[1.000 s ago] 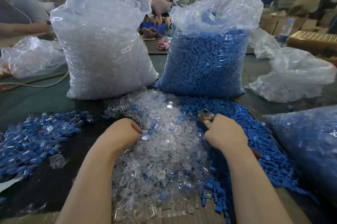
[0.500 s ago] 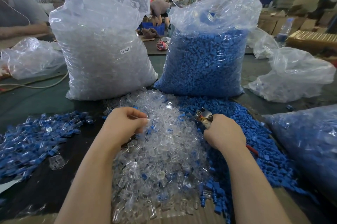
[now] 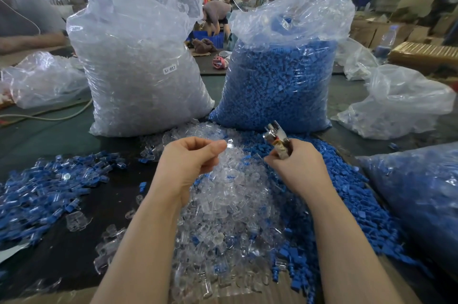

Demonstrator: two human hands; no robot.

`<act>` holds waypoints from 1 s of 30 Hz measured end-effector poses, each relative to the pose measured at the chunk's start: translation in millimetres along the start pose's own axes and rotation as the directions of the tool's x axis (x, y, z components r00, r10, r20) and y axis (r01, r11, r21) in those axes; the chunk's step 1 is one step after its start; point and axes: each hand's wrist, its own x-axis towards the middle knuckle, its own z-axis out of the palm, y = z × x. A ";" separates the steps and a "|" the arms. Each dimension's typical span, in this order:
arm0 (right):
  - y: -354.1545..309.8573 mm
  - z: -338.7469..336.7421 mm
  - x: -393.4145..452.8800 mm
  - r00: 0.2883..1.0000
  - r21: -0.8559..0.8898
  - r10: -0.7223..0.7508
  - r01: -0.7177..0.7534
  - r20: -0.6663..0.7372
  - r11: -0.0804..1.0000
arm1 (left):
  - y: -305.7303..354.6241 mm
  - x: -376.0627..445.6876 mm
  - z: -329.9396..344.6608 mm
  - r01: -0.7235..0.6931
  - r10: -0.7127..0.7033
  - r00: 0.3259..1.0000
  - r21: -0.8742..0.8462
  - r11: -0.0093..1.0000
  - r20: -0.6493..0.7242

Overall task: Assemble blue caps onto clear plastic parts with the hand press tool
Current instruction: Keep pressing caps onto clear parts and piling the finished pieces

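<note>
Two tall bags stood behind your work: the clear-parts bag (image 3: 138, 75) left, the blue-caps bag (image 3: 280, 85) right. Before them lay the loose clear pile (image 3: 230, 204) and blue caps (image 3: 347, 184) beside it. Your right hand (image 3: 297, 167) gripped the hand press tool (image 3: 276, 136), fingers curled round it. Your left hand (image 3: 188, 162) pinched one clear part (image 3: 230, 143) above the pile.
</note>
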 end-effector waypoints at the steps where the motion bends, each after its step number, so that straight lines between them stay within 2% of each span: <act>1: -2.0 -0.3 -1.3 1.000 0.070 -0.028 0.028 -0.005 0.997 | 0.1 -0.7 3.5 0.004 -0.004 1.000 -0.031 1.000 0.004; 7: -14.1 -0.2 -9.5 0.980 0.433 -0.197 0.179 -0.004 0.883 | -0.8 -4.1 17.4 0.044 -0.044 0.999 -0.179 0.983 -0.001; 10: -21.4 2.9 -12.0 0.974 0.533 -0.223 0.208 -0.037 0.820 | -1.5 -4.1 20.8 0.037 -0.043 0.999 -0.198 0.979 -0.026; 16: -25.6 8.0 -14.3 0.965 0.562 -0.248 0.255 -0.090 0.787 | -2.4 -8.6 27.4 -0.036 0.030 0.998 -0.128 0.991 -0.051; 21: -27.8 11.1 -15.3 0.951 0.453 -0.271 0.310 -0.150 0.836 | 1.7 -12.4 33.3 -0.115 0.109 0.991 -0.087 0.990 -0.079; 25: -29.8 11.8 -16.1 0.943 0.419 -0.263 0.326 -0.202 0.847 | 1.5 -13.2 36.4 -0.202 0.206 0.971 0.042 0.978 -0.118; 30: -31.0 13.6 -14.7 0.946 0.423 -0.261 0.320 -0.192 0.848 | 1.7 -15.2 39.6 -0.282 0.306 0.944 0.182 0.942 -0.123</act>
